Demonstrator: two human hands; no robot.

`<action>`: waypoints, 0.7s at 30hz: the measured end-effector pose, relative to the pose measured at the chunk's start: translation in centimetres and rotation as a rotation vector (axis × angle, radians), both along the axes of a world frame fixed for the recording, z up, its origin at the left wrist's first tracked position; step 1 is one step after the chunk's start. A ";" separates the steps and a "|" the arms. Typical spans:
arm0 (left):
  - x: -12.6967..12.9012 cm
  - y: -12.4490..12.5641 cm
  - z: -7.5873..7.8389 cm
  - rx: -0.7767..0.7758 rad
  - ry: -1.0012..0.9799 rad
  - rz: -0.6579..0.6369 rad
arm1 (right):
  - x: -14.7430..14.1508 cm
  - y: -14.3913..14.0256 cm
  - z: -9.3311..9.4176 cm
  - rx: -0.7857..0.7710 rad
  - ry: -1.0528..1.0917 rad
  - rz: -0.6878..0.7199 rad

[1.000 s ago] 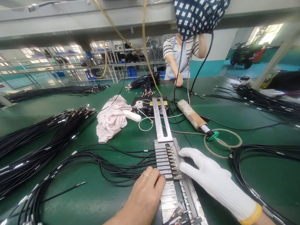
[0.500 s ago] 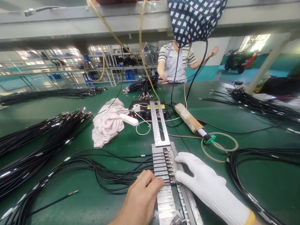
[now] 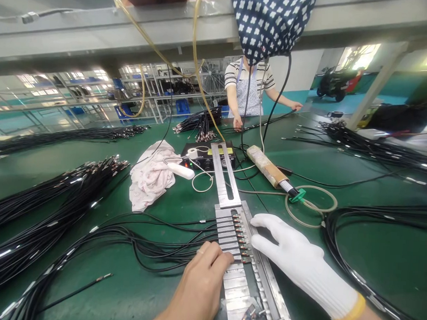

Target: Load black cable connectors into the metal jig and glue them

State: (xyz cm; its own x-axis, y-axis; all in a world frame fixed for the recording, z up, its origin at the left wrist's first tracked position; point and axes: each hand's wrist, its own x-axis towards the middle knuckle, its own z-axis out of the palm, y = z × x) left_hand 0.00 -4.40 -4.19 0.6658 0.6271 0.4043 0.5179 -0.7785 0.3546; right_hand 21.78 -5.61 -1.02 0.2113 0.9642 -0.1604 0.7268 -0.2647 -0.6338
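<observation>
Not much has shifted since a second ago: the bare left hand point(image 3: 199, 284) slid a touch toward the near end of the long slotted metal jig point(image 3: 237, 267), and the co-worker in the striped top point(image 3: 247, 88) across the bench has both arms down on the green mat now instead of up at the cables.

Left hand is bare, fingers bunched together, tips pressing down on the thin black cables point(image 3: 160, 245) right where they enter the slots on the jig's left edge. Can't tell if it's actually pinching one or just holding them flat.

Right hand point(image 3: 294, 260) is in a white knit glove with a yellow cuff, fingers slightly spread and laid flat on the jig's right rail, fingertips just beside the row of copper-coloured cable tips point(image 3: 241, 236) sitting in the slots. Not gripping anything.

Around it on the green table point(image 3: 372, 252): a crumpled pinkish cloth point(image 3: 151, 176), a small black control box point(image 3: 208, 156) at the far end of the jig, a tape-wrapped soldering handle point(image 3: 268, 168) with a green clip, and big bundles of black cable point(image 3: 52, 195) off to the left.
</observation>
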 end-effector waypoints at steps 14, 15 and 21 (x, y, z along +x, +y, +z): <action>0.7 0.1 -0.3 0.047 0.004 0.018 | -0.4 0.0 0.9 0.024 0.009 0.016; 0.7 0.1 -0.4 0.042 0.000 0.021 | -0.5 -0.1 1.1 0.021 0.011 0.016; 0.5 0.3 -0.4 -0.090 -0.010 0.036 | -0.8 -0.3 1.6 0.030 0.031 0.019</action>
State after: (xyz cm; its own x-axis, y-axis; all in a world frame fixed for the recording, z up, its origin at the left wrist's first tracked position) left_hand 0.49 -4.14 -4.61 0.6382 0.6848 0.3517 0.5414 -0.7240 0.4274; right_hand 21.00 -5.88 0.61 0.1887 0.9724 -0.1372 0.7115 -0.2317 -0.6634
